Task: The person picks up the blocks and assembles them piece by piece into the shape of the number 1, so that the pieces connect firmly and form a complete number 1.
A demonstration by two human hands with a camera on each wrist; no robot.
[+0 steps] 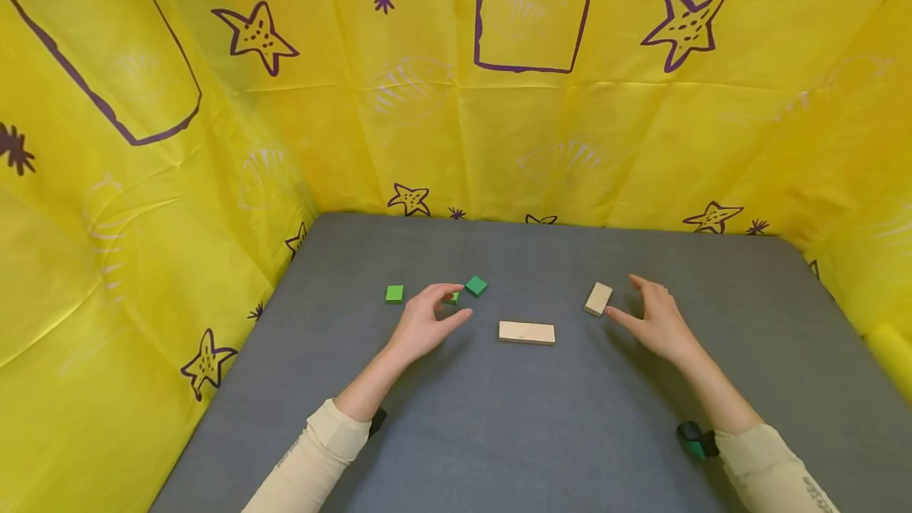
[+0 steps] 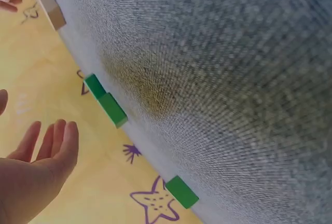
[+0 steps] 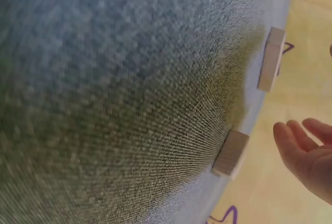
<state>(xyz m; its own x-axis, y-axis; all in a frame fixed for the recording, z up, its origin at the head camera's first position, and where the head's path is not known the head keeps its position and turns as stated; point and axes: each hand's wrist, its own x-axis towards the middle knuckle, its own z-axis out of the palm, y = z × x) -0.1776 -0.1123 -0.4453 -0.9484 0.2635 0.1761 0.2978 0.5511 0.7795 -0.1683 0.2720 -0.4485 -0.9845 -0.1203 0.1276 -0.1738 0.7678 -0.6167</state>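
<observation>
Yellow starfish-printed fabric [image 1: 520, 121] hangs behind the grey cloth-covered table [image 1: 527, 418]; above it, left hand [image 1: 423, 324] and right hand [image 1: 660, 323] part-spread, empty.

A curtained booth, its wider building unclear: yellow cloth [image 1: 328, 38] printed with purple starfish [image 1: 258, 36] surrounds a grey table [image 1: 527, 426] on three sides.

One wooden block [image 3: 232, 153], another block [image 3: 271, 60] on grey cloth [image 3: 124, 63] — right grip [image 3: 311, 163] nearby.
</observation>
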